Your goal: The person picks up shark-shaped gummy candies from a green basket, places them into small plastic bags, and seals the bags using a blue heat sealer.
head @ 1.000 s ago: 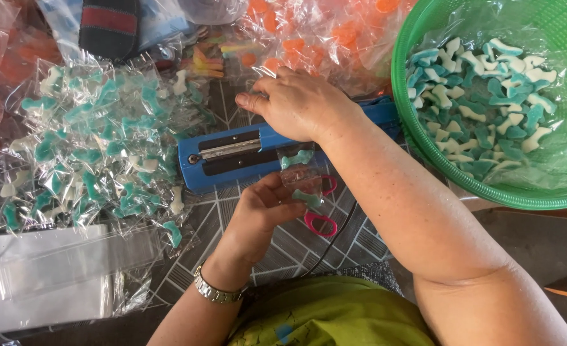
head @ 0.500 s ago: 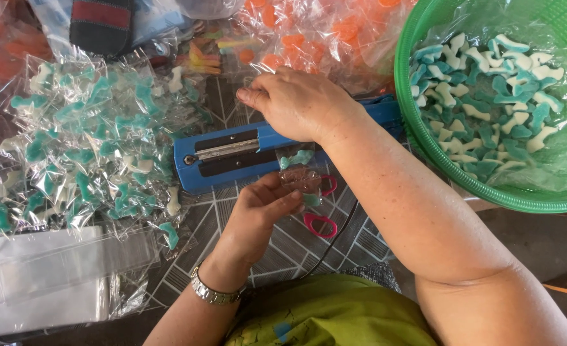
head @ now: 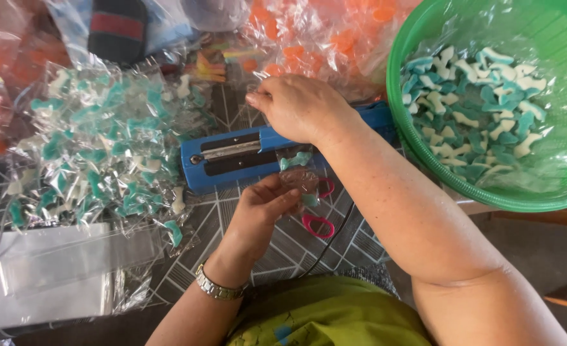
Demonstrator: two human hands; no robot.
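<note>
Pressing the blue sealer (head: 245,154) at mid-worktop, your right hand (head: 299,106) lies flat on it; your left hand (head: 267,205) pinches a small candy bag (head: 299,170) against its near edge.

Patterned mat (head: 245,230), blue sealer (head: 232,157), candy bags (head: 104,154), green basket (head: 552,198), pink scissors (head: 318,224)

arms bare | left wrist: metal watch (head: 218,289) (link band) | green top (head: 325,317)

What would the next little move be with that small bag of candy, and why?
Probably release the blue heat sealer: the right hand rests on its arm, and the left hand holds the small candy bag with its top at the sealing bar.
</note>
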